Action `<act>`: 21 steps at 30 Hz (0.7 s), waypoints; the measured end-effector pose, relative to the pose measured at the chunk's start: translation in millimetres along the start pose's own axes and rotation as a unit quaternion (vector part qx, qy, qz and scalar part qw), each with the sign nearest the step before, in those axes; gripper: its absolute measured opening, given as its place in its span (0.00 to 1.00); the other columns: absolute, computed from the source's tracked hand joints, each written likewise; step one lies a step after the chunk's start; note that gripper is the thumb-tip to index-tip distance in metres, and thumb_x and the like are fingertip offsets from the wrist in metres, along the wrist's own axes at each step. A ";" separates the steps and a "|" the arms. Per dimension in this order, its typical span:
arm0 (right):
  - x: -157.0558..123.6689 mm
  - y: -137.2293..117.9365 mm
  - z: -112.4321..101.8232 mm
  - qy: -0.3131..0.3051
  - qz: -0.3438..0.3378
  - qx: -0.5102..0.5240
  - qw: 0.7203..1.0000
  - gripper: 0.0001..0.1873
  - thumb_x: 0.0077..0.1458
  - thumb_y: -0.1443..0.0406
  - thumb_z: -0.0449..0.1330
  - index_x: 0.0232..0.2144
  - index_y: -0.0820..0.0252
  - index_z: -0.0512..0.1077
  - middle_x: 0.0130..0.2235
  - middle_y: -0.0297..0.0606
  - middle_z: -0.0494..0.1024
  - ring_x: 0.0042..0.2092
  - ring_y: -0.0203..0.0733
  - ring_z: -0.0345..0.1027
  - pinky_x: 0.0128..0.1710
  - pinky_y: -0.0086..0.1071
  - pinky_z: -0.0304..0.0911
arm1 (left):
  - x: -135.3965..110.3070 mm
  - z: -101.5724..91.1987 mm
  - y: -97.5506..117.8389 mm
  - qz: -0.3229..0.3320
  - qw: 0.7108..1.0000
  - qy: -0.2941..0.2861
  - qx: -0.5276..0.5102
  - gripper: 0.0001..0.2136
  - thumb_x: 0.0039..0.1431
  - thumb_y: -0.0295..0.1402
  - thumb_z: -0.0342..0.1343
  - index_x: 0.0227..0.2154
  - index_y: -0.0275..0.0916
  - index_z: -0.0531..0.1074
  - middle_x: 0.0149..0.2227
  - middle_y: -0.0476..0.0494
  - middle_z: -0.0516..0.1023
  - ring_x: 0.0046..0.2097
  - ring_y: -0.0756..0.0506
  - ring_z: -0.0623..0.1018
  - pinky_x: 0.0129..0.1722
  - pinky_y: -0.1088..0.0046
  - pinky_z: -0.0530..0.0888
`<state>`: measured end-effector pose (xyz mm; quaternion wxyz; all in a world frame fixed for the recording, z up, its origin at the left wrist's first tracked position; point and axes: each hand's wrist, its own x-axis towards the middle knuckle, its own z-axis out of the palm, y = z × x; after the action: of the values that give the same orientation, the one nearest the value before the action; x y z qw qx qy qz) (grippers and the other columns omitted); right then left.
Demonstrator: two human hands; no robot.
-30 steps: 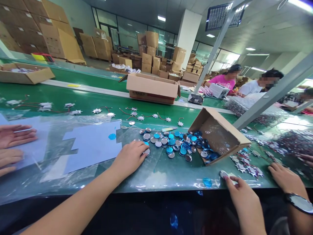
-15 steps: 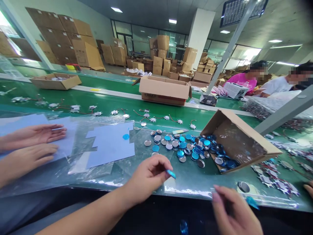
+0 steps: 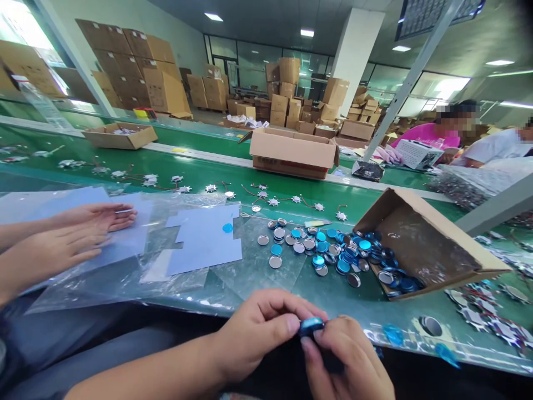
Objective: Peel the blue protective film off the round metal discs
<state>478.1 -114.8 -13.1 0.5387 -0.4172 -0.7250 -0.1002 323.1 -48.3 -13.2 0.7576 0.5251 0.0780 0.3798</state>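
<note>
My left hand [image 3: 260, 329] and my right hand [image 3: 345, 358] meet just in front of the table's near edge, both pinched on one small blue round disc [image 3: 310, 325]. Beyond them a pile of blue and silver discs [image 3: 320, 250] lies on the green belt and spills out of a cardboard box lying on its side [image 3: 428, 239]. A lone silver disc [image 3: 430, 325] and blue film scraps [image 3: 393, 334] lie near the table edge to the right of my hands.
Another person's two hands [image 3: 79, 233] rest on clear plastic sheets [image 3: 195, 244] at the left. Small star-shaped wired parts [image 3: 270, 200] dot the belt. An open carton [image 3: 293, 151] stands behind; two seated people work at the far right. Stacked cartons fill the background.
My left hand picked a disc from the pile and drew it back towards me. My right hand left the table edge and joined it on the disc. The view shifted left.
</note>
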 end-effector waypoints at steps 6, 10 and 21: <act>5.1 -1.3 -5.9 0.011 -0.012 -0.035 0.999 0.09 0.48 0.78 0.60 0.33 0.66 0.68 0.28 0.36 0.72 0.32 0.27 0.68 0.34 0.22 0.69 | -2.1 0.9 0.1 0.080 0.986 0.017 0.145 0.11 0.58 0.21 0.60 0.41 0.43 0.80 0.42 0.44 0.82 0.45 0.48 0.81 0.47 0.72 0.77; 4.4 -2.8 -7.3 0.017 -0.013 -0.048 0.999 0.10 0.49 0.78 0.60 0.36 0.66 0.69 0.30 0.36 0.73 0.33 0.28 0.69 0.35 0.23 0.70 | 0.0 0.3 6.5 0.169 0.948 0.012 0.271 0.12 0.55 0.19 0.61 0.39 0.39 0.79 0.40 0.42 0.83 0.43 0.47 0.82 0.45 0.71 0.77; -2.6 -11.8 -2.8 0.050 -0.005 -0.063 0.997 0.11 0.48 0.79 0.61 0.35 0.65 0.70 0.29 0.34 0.73 0.33 0.29 0.69 0.39 0.29 0.68 | -4.6 -3.7 15.5 0.244 0.879 -0.024 0.409 0.12 0.55 0.20 0.61 0.41 0.38 0.75 0.38 0.44 0.83 0.42 0.47 0.83 0.46 0.72 0.74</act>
<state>471.8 -125.2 -10.6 0.5464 -0.4410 -0.6915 -0.1695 310.3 -46.1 -2.9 0.3598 0.7999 0.0773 0.4741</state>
